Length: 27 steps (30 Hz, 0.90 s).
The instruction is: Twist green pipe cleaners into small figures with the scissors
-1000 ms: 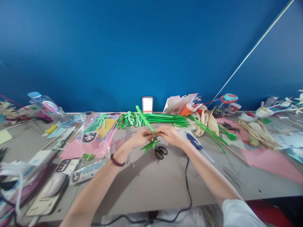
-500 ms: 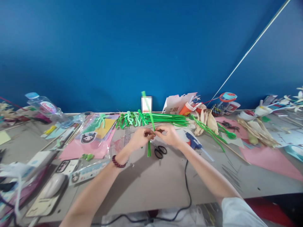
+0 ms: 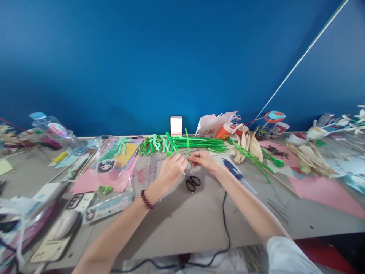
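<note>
A green pipe cleaner stands upright between my two hands. Its lower end is pinched in the fingertips of my right hand. My left hand, with a bead bracelet at the wrist, is closed right beside it, its fingers curled round the same green piece; a green tip shows above its knuckles. Just where the fingers meet is mostly hidden. Black-handled scissors lie on the table below the hands. Behind them rests a row of green pipe cleaners, some twisted into shapes at the left.
A blue glue gun lies right of my hands, its black cord running to the front. A ruler is on the left. A phone leans on the blue wall. Further left are a plastic bag and a bottle.
My left hand has turned over, its back now facing up. The upright green pipe cleaner shows shorter and less tilted, and the ends that hung below the hands are out of sight.
</note>
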### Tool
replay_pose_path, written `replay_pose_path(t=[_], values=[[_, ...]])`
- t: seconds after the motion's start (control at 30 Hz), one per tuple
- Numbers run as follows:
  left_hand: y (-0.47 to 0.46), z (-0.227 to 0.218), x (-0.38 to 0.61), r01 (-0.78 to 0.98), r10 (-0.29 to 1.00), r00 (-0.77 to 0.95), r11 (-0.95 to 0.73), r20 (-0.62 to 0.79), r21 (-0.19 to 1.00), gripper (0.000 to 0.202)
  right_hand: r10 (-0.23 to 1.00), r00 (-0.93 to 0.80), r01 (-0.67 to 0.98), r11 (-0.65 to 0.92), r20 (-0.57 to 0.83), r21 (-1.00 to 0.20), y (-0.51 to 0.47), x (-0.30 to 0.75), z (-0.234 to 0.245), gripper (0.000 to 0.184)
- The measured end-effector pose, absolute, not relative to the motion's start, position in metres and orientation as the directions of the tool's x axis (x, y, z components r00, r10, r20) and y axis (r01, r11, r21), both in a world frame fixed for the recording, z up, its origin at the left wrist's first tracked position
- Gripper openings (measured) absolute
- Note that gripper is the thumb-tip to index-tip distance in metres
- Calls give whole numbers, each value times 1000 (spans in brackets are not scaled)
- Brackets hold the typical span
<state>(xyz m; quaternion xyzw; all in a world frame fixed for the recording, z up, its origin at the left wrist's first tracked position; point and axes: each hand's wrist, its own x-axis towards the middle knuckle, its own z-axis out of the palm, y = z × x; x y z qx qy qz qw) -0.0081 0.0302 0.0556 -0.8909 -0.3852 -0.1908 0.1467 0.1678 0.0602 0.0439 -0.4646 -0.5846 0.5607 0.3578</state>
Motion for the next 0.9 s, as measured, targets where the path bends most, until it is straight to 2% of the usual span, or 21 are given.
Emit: replay_pose_path(t=[0.1, 0.17, 0.27, 0.4, 0.53, 0.63, 0.73, 0.8, 0.9], values=[[35, 62, -13, 763, 718, 548, -639, 429, 95, 27, 948, -299, 306, 205, 111, -930, 60, 168, 46, 22], [39, 67, -17, 739, 753, 535, -637, 383, 220, 26, 909, -325, 407, 384, 261, -829, 58, 168, 49, 20], [42, 70, -21, 692, 769, 552, -638, 321, 337, 23, 802, -415, 446, 591, 429, -672, 54, 168, 54, 14], [44, 66, -19, 667, 779, 558, -626, 286, 404, 28, 697, -521, 449, 714, 492, -536, 50, 168, 56, 17], [45, 62, -18, 671, 807, 505, -591, 306, 449, 25, 697, -515, 466, 716, 499, -520, 46, 165, 56, 17], [43, 62, -17, 722, 788, 477, -604, 389, 338, 23, 750, -418, 472, 662, 513, -583, 43, 161, 57, 13], [40, 59, -16, 760, 699, 514, -640, 498, 114, 25, 846, -277, 487, 533, 456, -692, 43, 157, 55, 15], [37, 53, -14, 756, 615, 570, -652, 545, -54, 26, 928, -204, 430, 370, 311, -824, 46, 156, 52, 20], [35, 44, -10, 715, 513, 659, -655, 550, -246, 29, 979, -205, 197, 36, -5, -980, 51, 157, 47, 25]])
